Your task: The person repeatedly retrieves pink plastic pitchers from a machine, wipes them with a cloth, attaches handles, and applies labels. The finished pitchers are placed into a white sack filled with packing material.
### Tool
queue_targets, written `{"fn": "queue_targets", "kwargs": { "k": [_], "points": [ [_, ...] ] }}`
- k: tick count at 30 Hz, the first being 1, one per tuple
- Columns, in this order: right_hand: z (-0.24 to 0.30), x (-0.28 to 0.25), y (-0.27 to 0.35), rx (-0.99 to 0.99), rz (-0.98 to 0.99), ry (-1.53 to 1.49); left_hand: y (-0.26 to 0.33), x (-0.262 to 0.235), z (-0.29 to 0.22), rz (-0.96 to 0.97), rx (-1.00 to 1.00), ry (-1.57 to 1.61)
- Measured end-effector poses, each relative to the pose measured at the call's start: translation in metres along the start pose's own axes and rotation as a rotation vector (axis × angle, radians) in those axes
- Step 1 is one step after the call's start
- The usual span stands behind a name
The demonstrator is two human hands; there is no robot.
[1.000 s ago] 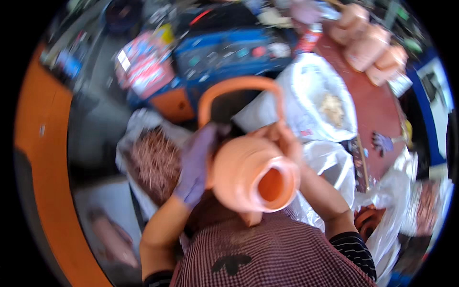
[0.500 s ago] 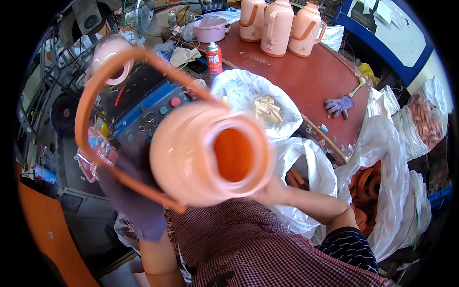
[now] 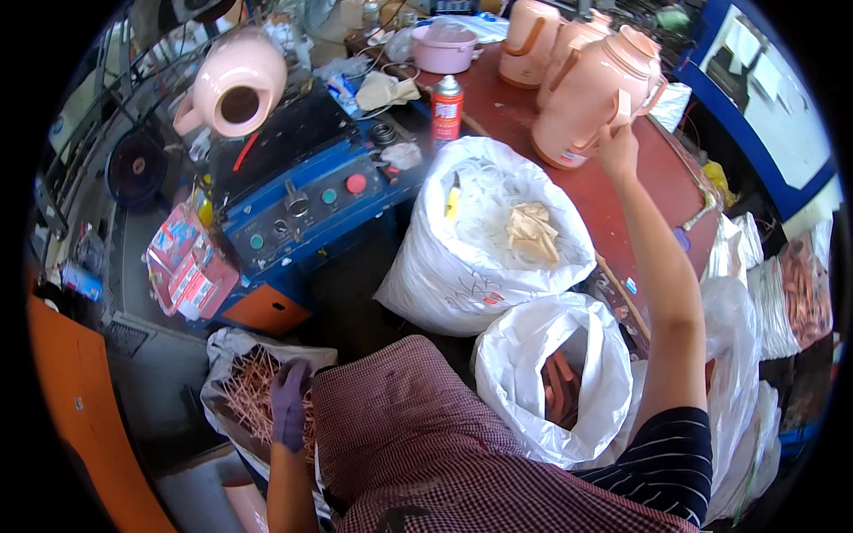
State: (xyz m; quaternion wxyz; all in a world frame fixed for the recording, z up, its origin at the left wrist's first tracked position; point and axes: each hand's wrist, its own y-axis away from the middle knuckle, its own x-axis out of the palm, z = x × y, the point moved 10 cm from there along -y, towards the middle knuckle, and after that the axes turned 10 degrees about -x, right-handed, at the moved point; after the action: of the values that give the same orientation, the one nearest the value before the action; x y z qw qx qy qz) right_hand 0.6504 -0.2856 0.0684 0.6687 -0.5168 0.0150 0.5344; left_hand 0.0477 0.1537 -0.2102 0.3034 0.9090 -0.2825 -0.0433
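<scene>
My right hand (image 3: 617, 149), bare, reaches far out and grips the side handle of a pink thermos flask casing (image 3: 591, 93), which stands slightly tilted on the red table (image 3: 582, 191). Two more pink thermos casings (image 3: 526, 44) are beside and behind it, partly covered. Low on the left, my left hand (image 3: 290, 400) in a purple glove is at the bag of thin pink plastic sticks (image 3: 251, 386). Its fingers look curled together; what lies between them, if anything, is hidden.
Another pink casing (image 3: 238, 84) lies mouth-forward on a machine with a blue button panel (image 3: 306, 213). White sacks of clear plastic rings (image 3: 484, 231) and brown handles (image 3: 560, 391) stand before me. A spray can (image 3: 446, 108) and a purple basin (image 3: 444, 55) are on the table.
The thermos casing held before me, with its brown carrying handle, has gone to the table in my right hand. My left hand has left it and dropped to the bag of sticks.
</scene>
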Motion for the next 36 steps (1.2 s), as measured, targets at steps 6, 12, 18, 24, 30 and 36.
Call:
{"fn": "queue_targets", "kwargs": {
  "k": [6,12,18,24,30,36],
  "points": [
    [0.024,0.144,-0.089,-0.592,0.527,0.763,0.087,-0.225,0.107,-0.588,-0.069,-0.053],
    [-0.008,0.205,-0.078,-0.510,0.449,0.158,0.217,-0.399,0.274,-1.128,-0.568,-0.793],
    [-0.004,0.153,-0.045,-0.397,0.396,0.226,0.259,-0.423,0.353,-1.163,-0.547,-0.413],
    [-0.017,0.143,-0.021,-0.348,0.417,0.303,0.266,-0.473,0.306,-1.380,-0.526,-0.544],
    [0.000,0.105,-0.003,-0.366,0.433,0.364,0.197,-0.565,0.354,-0.919,-0.633,-0.897],
    [0.037,0.092,0.042,-0.474,0.445,0.317,0.219,-0.666,0.327,-0.903,-0.185,-1.045]
  ]
}}
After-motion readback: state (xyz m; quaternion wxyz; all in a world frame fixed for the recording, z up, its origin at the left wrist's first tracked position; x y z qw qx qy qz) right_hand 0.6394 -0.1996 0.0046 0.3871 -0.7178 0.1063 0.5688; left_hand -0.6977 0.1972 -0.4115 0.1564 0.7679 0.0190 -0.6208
